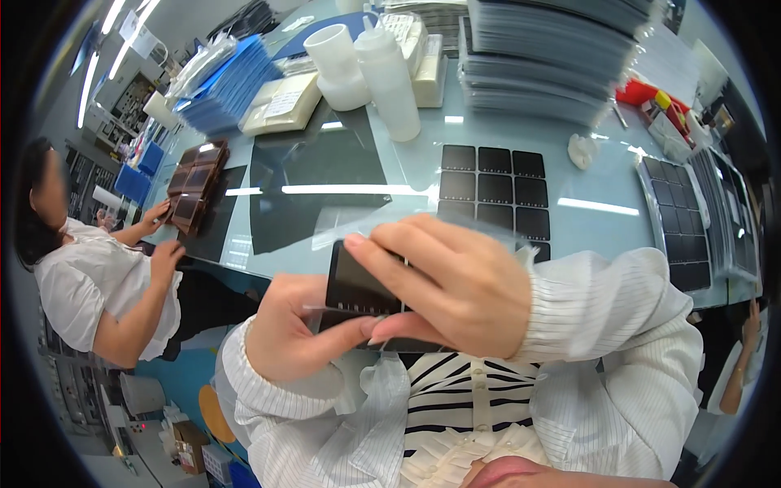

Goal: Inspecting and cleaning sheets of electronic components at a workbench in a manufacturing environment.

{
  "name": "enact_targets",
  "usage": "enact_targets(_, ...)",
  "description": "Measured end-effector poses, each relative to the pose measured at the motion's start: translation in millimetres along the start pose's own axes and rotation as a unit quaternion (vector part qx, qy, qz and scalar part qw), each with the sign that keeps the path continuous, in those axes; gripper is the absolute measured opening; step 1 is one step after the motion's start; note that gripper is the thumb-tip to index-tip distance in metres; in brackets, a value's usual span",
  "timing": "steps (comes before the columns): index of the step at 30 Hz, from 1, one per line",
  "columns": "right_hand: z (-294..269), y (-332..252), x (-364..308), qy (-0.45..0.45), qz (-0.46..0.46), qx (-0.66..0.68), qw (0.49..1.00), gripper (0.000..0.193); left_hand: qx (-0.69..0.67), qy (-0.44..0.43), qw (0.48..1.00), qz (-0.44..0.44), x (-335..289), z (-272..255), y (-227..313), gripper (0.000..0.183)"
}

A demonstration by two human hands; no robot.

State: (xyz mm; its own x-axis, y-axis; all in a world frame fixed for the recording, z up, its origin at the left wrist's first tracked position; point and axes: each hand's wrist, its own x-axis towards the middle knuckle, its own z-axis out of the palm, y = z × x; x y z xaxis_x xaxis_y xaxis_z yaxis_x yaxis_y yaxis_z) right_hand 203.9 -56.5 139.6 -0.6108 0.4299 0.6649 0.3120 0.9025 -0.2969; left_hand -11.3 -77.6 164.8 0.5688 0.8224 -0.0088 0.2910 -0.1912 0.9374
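Observation:
In front of my chest, my left hand [286, 329] grips the left side of a small dark glossy panel [362, 285], thumb along its lower edge. My right hand [451, 285] lies across the panel's right part, its fingers over the top and its thumb at the lower edge, near my left thumb. A clear thin film [325, 240] sticks out beyond the fingers at the panel's upper side. Much of the panel is hidden behind my right hand. Past that hand, several similar dark panels [496, 189] lie in rows on the pale table.
A dark sheet [317, 179], a white squeeze bottle [386, 81] and a white container [335, 69] are ahead. Tall stacks of trays [545, 65] stand behind the panel rows. At right is a tray of panels [674, 211]. A co-worker [106, 276] handles brown panels [195, 183] at left.

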Motion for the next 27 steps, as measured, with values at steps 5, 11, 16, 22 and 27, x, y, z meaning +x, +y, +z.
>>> enact_targets(5, 9, 2, 3, 0.023, 0.030, 0.098, 0.994, 0.061, 0.127, -0.013, 0.989, 0.069, 1, -1, 17, 0.012)
enact_targets(11, 0, 5, 1, -0.064, 0.043, 0.213, 0.974, 0.060, 0.202, -0.095, 0.970, 0.095, 3, 5, 25, 0.014)
enact_targets(16, -14, -7, -2, -0.146, 0.039, 0.185, 0.971, 0.060, 0.258, -0.148, 0.948, 0.115, -7, 14, 34, 0.021)
enact_targets(22, -16, -8, -10, -0.059, 0.095, 0.260, 0.959, 0.049, 0.275, -0.165, 0.940, 0.118, -4, 15, 40, 0.027)
enact_targets(27, -33, -4, -15, -0.030, 0.179, 0.349, 0.919, 0.037, 0.221, -0.124, 0.960, 0.118, 0, 7, 30, 0.028)
